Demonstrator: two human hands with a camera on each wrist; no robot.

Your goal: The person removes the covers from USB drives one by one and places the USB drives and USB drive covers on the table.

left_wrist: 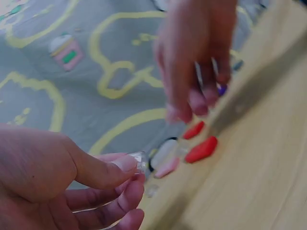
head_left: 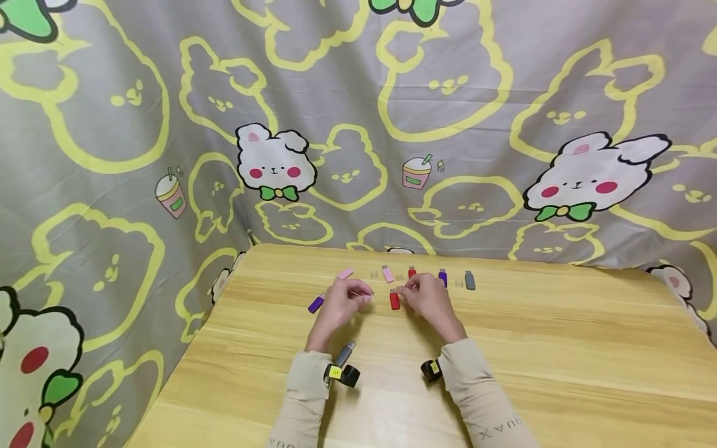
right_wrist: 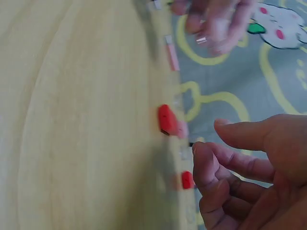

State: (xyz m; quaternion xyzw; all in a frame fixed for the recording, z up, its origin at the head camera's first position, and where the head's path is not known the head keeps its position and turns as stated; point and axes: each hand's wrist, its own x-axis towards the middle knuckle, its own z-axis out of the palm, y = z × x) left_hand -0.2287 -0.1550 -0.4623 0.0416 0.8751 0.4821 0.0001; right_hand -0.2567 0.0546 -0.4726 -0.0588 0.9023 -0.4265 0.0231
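Note:
My left hand (head_left: 342, 303) pinches a small clear plastic cap (left_wrist: 140, 162) between thumb and forefinger, a little above the table. To its right lies a red USB stick (head_left: 394, 301) without a cap, metal plug pointing away. My right hand (head_left: 430, 303) hovers just beside that stick; in the right wrist view its thumb and forefinger are apart, with nothing between them. Behind it, a second red USB stick (head_left: 412, 272) is partly hidden by the hand. A purple USB stick (head_left: 316, 303) lies left of my left hand, and a pink one (head_left: 345, 273) just beyond it.
Along the back lie another pink USB stick (head_left: 388, 274), a purple one (head_left: 443, 278) and a grey one (head_left: 470, 281), with clear caps (head_left: 374, 274) between. Another grey stick (head_left: 345, 353) lies by my left wrist. A patterned curtain (head_left: 347, 124) borders the wooden table (head_left: 560, 361).

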